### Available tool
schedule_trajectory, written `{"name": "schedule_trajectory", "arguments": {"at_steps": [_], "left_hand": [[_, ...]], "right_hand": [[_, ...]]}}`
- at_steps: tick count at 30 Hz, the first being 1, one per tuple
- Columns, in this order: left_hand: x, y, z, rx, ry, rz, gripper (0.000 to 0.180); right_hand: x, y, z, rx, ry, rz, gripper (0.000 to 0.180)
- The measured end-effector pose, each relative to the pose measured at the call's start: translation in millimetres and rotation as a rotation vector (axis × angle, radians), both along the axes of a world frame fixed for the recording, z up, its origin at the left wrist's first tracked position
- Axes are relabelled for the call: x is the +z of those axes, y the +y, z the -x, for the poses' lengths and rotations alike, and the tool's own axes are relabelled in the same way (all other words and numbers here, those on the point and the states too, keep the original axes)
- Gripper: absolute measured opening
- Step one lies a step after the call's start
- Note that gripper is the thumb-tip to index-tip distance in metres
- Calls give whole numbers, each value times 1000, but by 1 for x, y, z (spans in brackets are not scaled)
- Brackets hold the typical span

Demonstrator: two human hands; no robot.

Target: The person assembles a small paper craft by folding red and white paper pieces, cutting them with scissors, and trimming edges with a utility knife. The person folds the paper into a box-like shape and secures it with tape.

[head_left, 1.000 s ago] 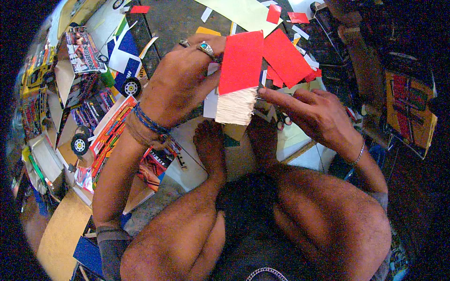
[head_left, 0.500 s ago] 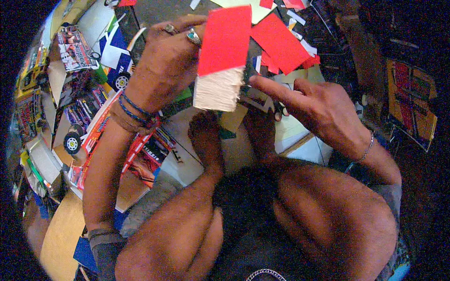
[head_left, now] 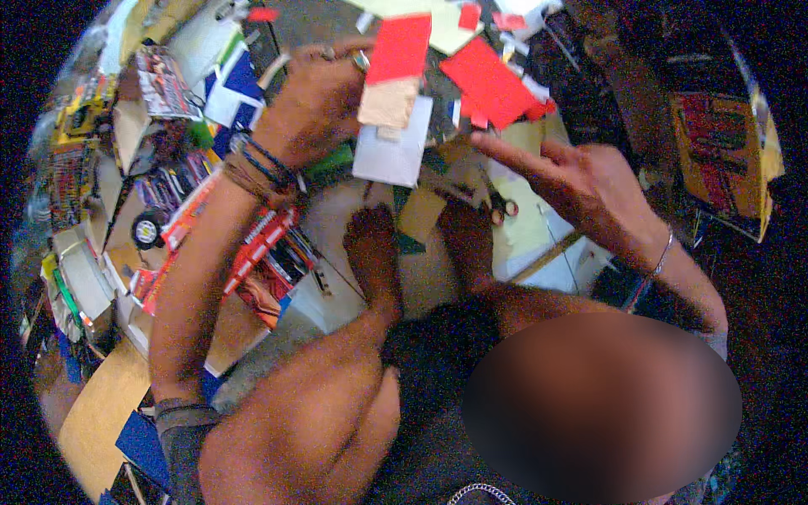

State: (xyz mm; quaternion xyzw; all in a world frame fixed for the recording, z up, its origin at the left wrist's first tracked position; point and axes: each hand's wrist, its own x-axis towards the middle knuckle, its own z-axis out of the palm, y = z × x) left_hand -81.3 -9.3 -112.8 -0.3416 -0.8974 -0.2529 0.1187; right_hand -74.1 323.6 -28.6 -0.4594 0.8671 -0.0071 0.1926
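A small red-faced cardboard piece with a bare beige lower section is gripped by my left hand at its left edge. Part of that hand's fingers is hidden behind it. Below the beige section a white rectangular panel shows; whether it is joined to the red piece I cannot tell. My right hand hovers to the right, apart from the piece, with its index finger stretched toward it and nothing visible in its grasp. Just beyond the gap between the hands lies a red sheet.
Scissors lie beside my right foot. Printed cardboard and a black toy wheel crowd the left. Pale paper and red scraps are scattered at the far side. A patterned brown board stands at the right.
The cardboard piece has tilted in my left hand and shifted slightly left, and the white panel below it has come into sight. My right hand has moved slightly right, its fingers more outstretched.
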Motion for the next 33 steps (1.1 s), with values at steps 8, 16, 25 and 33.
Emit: {"name": "schedule_trajectory", "arguments": {"at_steps": [8,16,25,33], "left_hand": [[20,3,-7,231,-450,-436,31],[78,6,-31,659,-315,-611,25],[96,19,-51,814,-414,-840,17],[90,29,-44,759,-302,-777,15]], "right_hand": [[0,-9,36,-312,33,401,59],[-32,-87,70,-119,402,513,27],[-42,-104,64,-73,322,558,29],[-23,-86,5,-355,-673,872,22]]}}
